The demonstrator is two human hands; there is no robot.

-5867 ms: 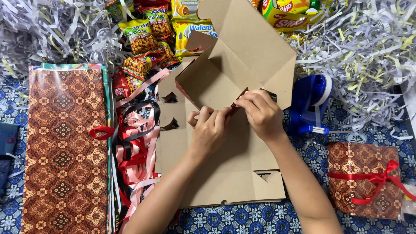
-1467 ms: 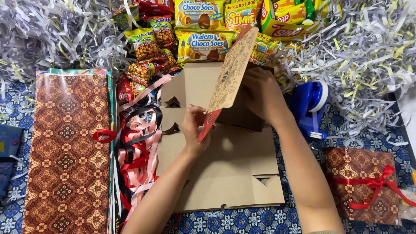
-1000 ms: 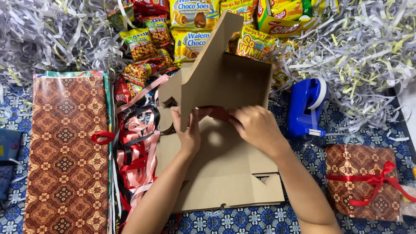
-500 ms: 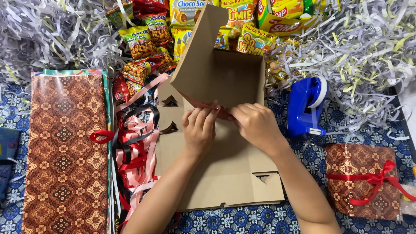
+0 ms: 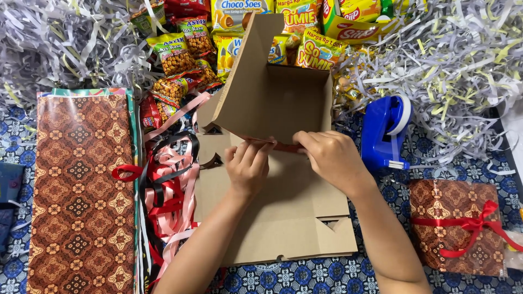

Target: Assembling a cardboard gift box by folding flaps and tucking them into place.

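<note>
I am watching both hands working a brown cardboard box [image 5: 272, 179] lying half folded on the blue patterned cloth [image 5: 414, 158], between the tangle of red and pink ribbons [image 5: 169, 190] and the blue tape dispenser [image 5: 384, 130]. The left hand [image 5: 248, 166] is pinching the lower edge of the raised flap, fingers pressed together along the crease; the right hand [image 5: 332, 160] is gripping the same edge, fingers curled over it. The board looks light and stiff, bending cleanly only at its scored lines, so I judge the crease edge the best hold. Snack packets [image 5: 180, 51] and shredded paper [image 5: 463, 60] are lying beyond.
</note>
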